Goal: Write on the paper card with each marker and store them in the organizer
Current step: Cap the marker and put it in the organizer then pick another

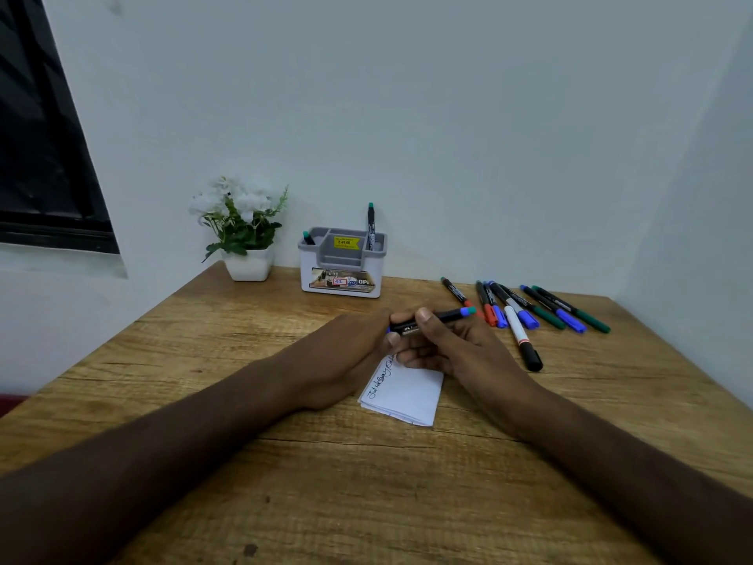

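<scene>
Both hands met over the far end of the paper card [407, 391], near the middle of the wooden table [285, 462]. Right hand [452, 344] had its fingers curled round a black marker [432, 320], thumb on top of the barrel, the marker lying nearly level with its blue and green end pointing right. Left hand [350, 352] closed its fingertips on the marker's left end, where a bit of blue showed; whether that was a cap or the tip could not be told. Handwriting ran along the card's left edge, and the card lay flat on the table, partly hidden under the hands.

At the far side stood the grey and white organizer [341, 263] against the wall. One green-capped marker [370, 226] stood upright in its right compartment, and another green-capped marker [308, 237] leaned low in its left compartment. Left of the organizer sat a white pot of white flowers [244, 230]. On the right of the table lay a loose row of markers [529, 309] with red, blue and green caps, and nearest to the hands a white marker with a black cap [523, 340]
</scene>
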Demonstrator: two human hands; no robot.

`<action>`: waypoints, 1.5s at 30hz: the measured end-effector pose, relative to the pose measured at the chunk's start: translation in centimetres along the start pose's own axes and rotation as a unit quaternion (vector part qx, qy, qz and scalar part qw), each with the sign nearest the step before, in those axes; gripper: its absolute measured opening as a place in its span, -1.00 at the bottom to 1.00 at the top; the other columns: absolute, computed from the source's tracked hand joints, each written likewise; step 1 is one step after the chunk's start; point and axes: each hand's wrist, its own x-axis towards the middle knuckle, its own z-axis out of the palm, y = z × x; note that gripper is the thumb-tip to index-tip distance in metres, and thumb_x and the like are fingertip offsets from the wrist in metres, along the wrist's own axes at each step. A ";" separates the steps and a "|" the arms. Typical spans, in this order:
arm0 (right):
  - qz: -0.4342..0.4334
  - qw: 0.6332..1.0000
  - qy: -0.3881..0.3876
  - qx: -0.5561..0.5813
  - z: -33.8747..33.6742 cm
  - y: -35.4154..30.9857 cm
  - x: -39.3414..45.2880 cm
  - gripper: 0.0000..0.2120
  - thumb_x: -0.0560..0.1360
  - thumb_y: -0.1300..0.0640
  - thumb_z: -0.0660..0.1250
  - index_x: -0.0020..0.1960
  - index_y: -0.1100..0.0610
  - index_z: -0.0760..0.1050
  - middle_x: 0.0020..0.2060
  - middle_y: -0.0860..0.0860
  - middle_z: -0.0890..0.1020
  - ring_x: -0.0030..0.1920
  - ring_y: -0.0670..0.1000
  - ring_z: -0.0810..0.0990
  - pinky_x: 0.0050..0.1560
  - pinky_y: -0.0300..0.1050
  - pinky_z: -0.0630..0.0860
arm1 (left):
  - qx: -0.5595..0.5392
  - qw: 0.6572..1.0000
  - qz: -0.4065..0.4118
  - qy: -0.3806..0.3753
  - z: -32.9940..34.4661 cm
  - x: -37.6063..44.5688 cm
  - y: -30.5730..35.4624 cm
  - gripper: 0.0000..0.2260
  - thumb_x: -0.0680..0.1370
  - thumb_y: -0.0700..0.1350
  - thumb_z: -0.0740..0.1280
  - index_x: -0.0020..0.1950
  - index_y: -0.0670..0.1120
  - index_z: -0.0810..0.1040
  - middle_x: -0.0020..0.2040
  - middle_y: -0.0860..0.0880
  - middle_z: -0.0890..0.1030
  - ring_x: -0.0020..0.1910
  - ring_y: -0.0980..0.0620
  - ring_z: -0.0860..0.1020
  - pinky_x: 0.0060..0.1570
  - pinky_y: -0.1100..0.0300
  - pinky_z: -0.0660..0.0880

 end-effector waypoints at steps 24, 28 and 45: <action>0.077 0.975 0.098 0.183 -0.8 -0.7 0.4 -0.56 0.67 -0.11 0.25 0.17 0.25 0.66 -0.05 0.24 0.77 -0.13 0.08 0.78 -0.07 -0.02 0.76 | 0.100 0.985 -0.005 -0.139 -3.8 -0.7 -1.6 -0.42 0.45 0.55 0.25 0.46 0.51 0.29 -0.27 0.40 0.54 -0.17 0.35 0.52 -0.28 0.21 0.34; 0.058 0.983 0.038 0.169 -0.9 -1.4 -0.6 -0.77 0.50 0.28 0.47 0.13 0.31 0.61 -0.04 0.28 0.75 -0.12 0.10 0.78 -0.05 -0.06 0.76 | 0.096 0.987 0.009 -0.127 -3.8 -0.8 -1.9 -0.37 0.48 0.56 0.21 0.53 0.50 0.21 -0.31 0.33 0.55 -0.23 0.30 0.52 -0.29 0.19 0.39; 0.003 0.973 -0.012 -0.228 1.2 -1.3 -1.6 -0.90 0.49 0.19 0.52 -0.14 0.01 0.74 -0.21 -0.04 0.79 -0.17 -0.06 0.75 0.06 0.10 0.73 | 0.079 0.987 0.026 -0.136 -3.9 -0.6 -3.6 -0.49 0.56 0.45 0.25 0.51 0.47 0.30 -0.23 0.09 0.62 -0.17 0.15 0.54 -0.20 0.11 0.44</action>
